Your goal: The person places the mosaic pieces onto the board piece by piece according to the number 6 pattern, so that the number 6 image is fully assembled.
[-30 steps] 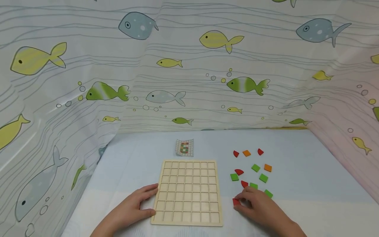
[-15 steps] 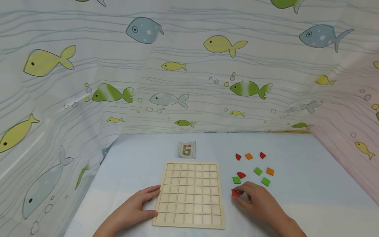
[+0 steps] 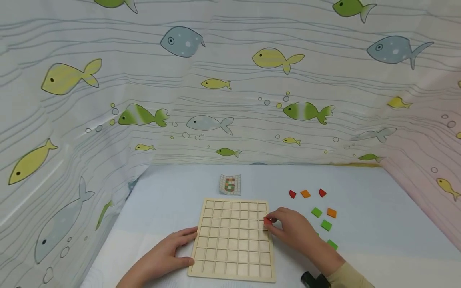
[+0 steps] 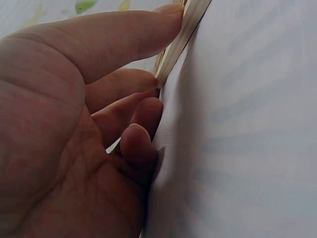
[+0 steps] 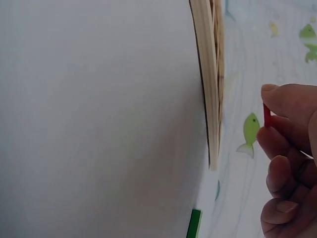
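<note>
From my end, nearest on the head feed, I see a beige sleeve on the right forearm and a black object beside it, cut off by the lower edge. The left hand lies relaxed, thumb and forefinger touching the left edge of a wooden grid board. The right hand is angled inward, thumb and fingertips pinching a red piece, which I see held up over the board's right rim. Just right of that hand, green tiles lie on the worktop; the hand mostly blocks one. Farther out I have two orange tiles and two red wedges. Beyond the board sits a small patterned card, and behind everything hangs a fish-print sheet
</note>
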A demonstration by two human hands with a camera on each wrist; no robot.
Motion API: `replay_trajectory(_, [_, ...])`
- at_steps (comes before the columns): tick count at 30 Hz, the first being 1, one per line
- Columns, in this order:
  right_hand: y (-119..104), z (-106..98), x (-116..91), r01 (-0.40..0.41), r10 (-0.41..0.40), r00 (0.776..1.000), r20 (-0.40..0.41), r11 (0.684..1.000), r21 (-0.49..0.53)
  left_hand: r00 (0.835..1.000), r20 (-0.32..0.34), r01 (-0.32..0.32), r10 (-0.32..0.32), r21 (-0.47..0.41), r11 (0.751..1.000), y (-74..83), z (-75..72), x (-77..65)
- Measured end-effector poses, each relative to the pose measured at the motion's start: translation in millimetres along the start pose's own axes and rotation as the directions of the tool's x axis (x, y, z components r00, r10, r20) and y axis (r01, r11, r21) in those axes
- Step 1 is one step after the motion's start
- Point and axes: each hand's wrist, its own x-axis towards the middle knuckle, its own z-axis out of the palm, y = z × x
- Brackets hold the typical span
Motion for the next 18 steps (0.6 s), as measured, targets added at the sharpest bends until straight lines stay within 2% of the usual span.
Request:
replay_trajectory(15, [-22, 17, 50, 0.047, -0.05, 0.994, 0.102, 0.998, 0.031, 0.999, 0.021, 0.028, -0.028, 0.002, 1.0, -4.6, 1.2, -1.1])
replay_trajectory(18, [-24, 22, 56, 0.032, -0.035, 0.99, 0.133, 0.999, 0.028, 0.999, 0.021, 0.026, -0.026, 0.003, 1.0, -4.1, 0.9, -1.2])
